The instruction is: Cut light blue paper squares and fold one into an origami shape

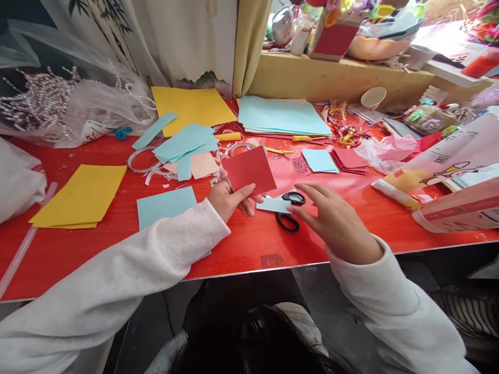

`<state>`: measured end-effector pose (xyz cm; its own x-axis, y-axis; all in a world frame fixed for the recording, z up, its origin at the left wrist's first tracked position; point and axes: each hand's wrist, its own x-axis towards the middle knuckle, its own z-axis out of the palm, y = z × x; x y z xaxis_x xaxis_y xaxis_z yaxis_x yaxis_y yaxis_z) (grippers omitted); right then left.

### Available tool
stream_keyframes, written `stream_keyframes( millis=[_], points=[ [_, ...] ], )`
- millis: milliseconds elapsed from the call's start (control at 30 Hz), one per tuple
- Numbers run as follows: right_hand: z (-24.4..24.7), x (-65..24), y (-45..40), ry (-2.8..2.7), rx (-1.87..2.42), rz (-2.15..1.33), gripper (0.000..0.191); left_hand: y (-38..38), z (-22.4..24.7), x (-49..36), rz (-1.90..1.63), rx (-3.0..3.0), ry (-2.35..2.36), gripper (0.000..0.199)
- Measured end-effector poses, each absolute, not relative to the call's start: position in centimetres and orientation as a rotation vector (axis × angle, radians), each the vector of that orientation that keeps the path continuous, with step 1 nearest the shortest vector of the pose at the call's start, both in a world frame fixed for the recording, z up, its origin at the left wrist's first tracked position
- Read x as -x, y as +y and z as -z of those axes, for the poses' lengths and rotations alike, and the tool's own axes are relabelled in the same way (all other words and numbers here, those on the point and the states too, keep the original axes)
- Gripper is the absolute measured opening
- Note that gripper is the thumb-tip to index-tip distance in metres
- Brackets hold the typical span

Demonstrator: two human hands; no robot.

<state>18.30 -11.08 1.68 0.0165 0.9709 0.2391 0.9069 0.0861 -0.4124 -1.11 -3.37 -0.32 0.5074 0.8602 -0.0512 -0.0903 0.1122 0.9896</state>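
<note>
Two hands work apart over a red table [237, 246]: the left hand [228, 201] pinches a red card [249, 170] between thumb and fingers, tilted and raised off the surface, while the right hand [338, 218] hangs with thumb and fingers parted, their tips at the end of a blue strip [271, 205]; whether they touch it cannot be told. The strip lies across black-handled scissors [286, 197], just on the near side of the card. Judging by what lies about, some cutting seems done: a small blue stack [319, 160] and a red stack [350, 159] sit side by side beyond the right hand, and blue offcuts [183, 143] are heaped beyond the left. Much paper looks left at a larger size: yellow sheets [83, 195] to the left, a yellow sheet [191, 106] and blue sheets [283, 114] along the back, and a blue sheet [167, 201] partly hidden by the left sleeve [156, 254]. The handiest open room appears to be the bare patch between the forearms, running to the near edge. More bare table lies right of the right hand, as far as the pink tub [460, 208]. Behind the card, scraps and a tape roll [130, 162] would crowd any move.
</note>
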Motion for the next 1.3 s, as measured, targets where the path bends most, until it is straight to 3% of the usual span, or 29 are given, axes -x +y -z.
stream_keyframes(
  millis=[167,233,400,667,833,933,1100,1300],
  points=[
    [-2.0,-15.8,-10.3,-1.463,1.425,-0.874,0.032,-4.1,-0.2,0.8,-0.596,-1.334,0.766,0.028],
    [-1.7,-15.3,-10.0,-1.361,1.351,-0.99,0.027,-4.2,-0.2,0.6,-0.541,-1.342,0.791,0.032],
    [-1.2,-15.6,-9.6,-1.214,1.423,-0.969,0.028,-3.8,0.4,0.5,-0.678,-1.361,0.898,0.034],
    [-0.9,-16.3,-9.8,-1.241,1.373,-0.973,0.026,-3.3,0.7,0.8,-0.736,-1.292,0.863,0.022],
    [-2.1,-22.8,-7.7,-1.18,1.554,-0.582,0.017,-2.9,0.8,0.9,-0.817,-1.24,0.891,0.021],
    [-2.3,-28.2,-4.8,-1.057,1.625,-0.579,0.015,-2.6,0.9,1.0,-0.814,-1.235,0.873,0.02],
    [-0.1,-31.9,-1.0,-1.104,1.792,-0.597,0.022,-2.6,0.9,0.9,-0.766,-1.242,0.882,0.02],
    [1.7,-32.0,-0.2,-1.186,1.966,-0.311,0.03,-2.8,0.7,0.8,-0.778,-1.239,0.901,0.021]
  ],
)
